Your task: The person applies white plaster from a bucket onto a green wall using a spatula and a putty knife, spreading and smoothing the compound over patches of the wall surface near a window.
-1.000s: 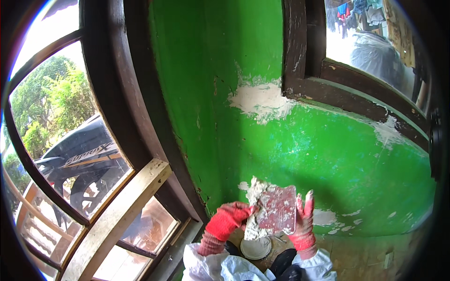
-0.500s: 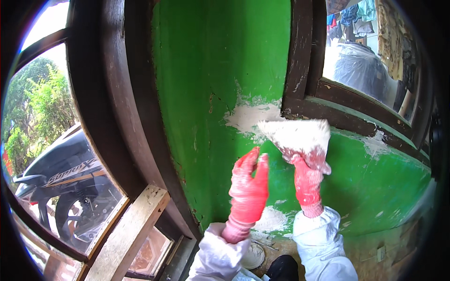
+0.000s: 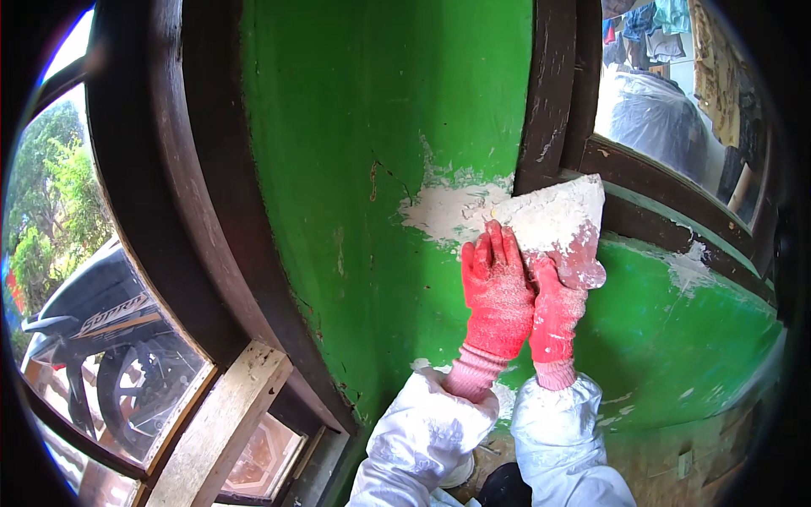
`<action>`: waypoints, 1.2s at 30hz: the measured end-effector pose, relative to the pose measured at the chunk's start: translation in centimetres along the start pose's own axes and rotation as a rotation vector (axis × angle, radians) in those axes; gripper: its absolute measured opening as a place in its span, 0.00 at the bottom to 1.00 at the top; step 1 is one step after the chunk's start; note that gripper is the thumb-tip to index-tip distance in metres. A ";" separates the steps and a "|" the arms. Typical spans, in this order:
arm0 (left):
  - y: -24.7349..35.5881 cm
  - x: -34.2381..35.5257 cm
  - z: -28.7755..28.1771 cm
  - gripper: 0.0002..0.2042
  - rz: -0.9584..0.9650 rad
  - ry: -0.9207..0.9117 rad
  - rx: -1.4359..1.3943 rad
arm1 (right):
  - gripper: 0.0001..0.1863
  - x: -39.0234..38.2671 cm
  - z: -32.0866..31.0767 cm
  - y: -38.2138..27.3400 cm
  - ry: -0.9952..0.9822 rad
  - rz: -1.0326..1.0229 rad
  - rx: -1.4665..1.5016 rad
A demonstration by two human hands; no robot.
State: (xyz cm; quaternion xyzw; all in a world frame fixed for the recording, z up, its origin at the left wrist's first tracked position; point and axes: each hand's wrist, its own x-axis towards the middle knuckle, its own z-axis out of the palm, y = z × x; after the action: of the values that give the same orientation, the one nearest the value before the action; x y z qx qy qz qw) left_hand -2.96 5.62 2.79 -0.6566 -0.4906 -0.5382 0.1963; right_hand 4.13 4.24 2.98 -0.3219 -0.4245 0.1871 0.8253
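Observation:
My right hand (image 3: 557, 317), in a red work glove, is closed around the lower part of a wide putty knife (image 3: 564, 213). White putty coats much of its blade, and reddish-brown shows lower down. The blade lies close to the right end of a white putty patch (image 3: 448, 211) on the green wall (image 3: 380, 101); whether it touches cannot be seen. My left hand (image 3: 498, 296), in a matching glove, has its fingers stretched upward at the blade's lower left edge, right beside the right hand. White sleeves cover both forearms.
Dark window frames stand to the right (image 3: 553, 101) and left (image 3: 215, 169). A wooden beam (image 3: 224, 427) slants at lower left, with a motorcycle (image 3: 110, 329) behind glass. Another putty patch (image 3: 691, 269) marks the wall at right. A crack runs left of the main patch.
My left hand has moved up and right, from apart to beside the knife and right hand. The putty knife has tilted and shifted slightly up and right, still in my right hand.

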 end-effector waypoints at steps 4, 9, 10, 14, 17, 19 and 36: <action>1.3 -0.4 -1.0 0.27 0.039 -0.041 -0.041 | 0.21 -0.4 -2.0 -0.4 0.025 0.000 -0.087; 0.9 -0.3 -2.8 0.25 -0.061 0.210 -0.110 | 0.24 -1.2 0.5 -3.5 -0.066 0.029 0.037; 0.0 0.0 -1.8 0.25 -0.069 0.209 -0.108 | 0.24 -1.0 1.4 -2.8 -0.093 -0.010 -0.027; -1.6 1.3 0.2 0.26 -0.087 0.179 -0.008 | 0.22 0.3 2.7 -2.8 -0.079 -0.039 -0.250; -1.6 0.9 1.0 0.26 -0.008 0.147 -0.029 | 0.23 -0.1 2.5 -2.6 -0.115 -0.117 -0.193; -0.9 0.4 0.7 0.27 0.024 0.105 -0.056 | 0.23 -0.6 1.6 -2.4 -0.061 -0.145 -0.147; -1.8 1.8 0.7 0.26 0.069 0.057 0.020 | 0.24 0.1 3.0 -1.3 -0.009 -0.201 0.064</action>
State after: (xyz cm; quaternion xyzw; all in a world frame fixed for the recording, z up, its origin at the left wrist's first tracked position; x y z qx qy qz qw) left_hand -4.22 7.79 3.68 -0.6555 -0.4671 -0.5448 0.2351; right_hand 1.79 4.51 5.23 -0.2506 -0.4521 0.1184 0.8478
